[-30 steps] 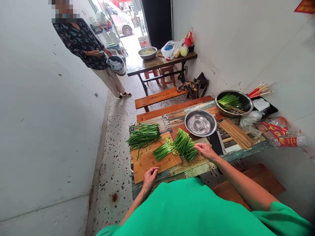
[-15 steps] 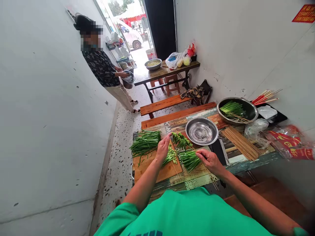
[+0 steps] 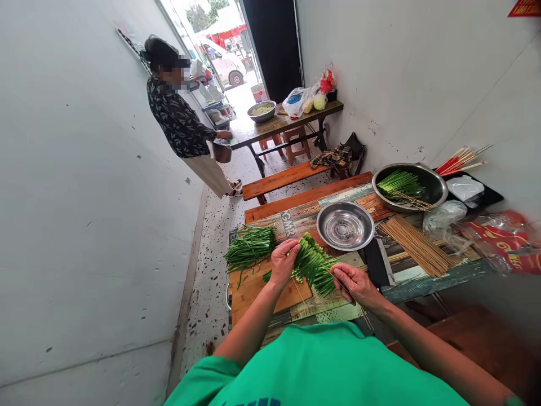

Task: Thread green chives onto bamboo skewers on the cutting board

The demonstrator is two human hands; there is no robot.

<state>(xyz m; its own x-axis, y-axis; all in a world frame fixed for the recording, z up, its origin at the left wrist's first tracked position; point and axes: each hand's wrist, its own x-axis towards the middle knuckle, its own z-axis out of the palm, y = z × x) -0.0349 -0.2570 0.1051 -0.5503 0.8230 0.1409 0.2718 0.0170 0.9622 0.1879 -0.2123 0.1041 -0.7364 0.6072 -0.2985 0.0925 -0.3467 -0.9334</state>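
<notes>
Between my hands is a row of chives [image 3: 311, 255] threaded side by side on bamboo skewers. My left hand [image 3: 284, 264] pinches its far left end with thumb and fingers. Closed around the skewers' near end is my right hand [image 3: 354, 285]. Below, more cut chives [image 3: 325, 282] lie on the table, partly covered by the held ones. A wooden cutting board [image 3: 249, 301] bears a heap of long chives [image 3: 251, 246] at its back left. Past my hands stands a shallow metal bowl [image 3: 345, 226].
On the right are loose bamboo skewers [image 3: 416, 245], a cleaver [image 3: 378, 265], a large metal basin [image 3: 442, 194] with chives and skewers, and red plastic packaging [image 3: 501, 239]. Beyond the benches [image 3: 283, 179], a person [image 3: 180, 121] stands by another table [image 3: 253, 132], holding a pot.
My hands have brought the skewered chives slightly lower and nearer, and turned them so more of the row shows. The other person has moved a hand and the pot towards the far table.
</notes>
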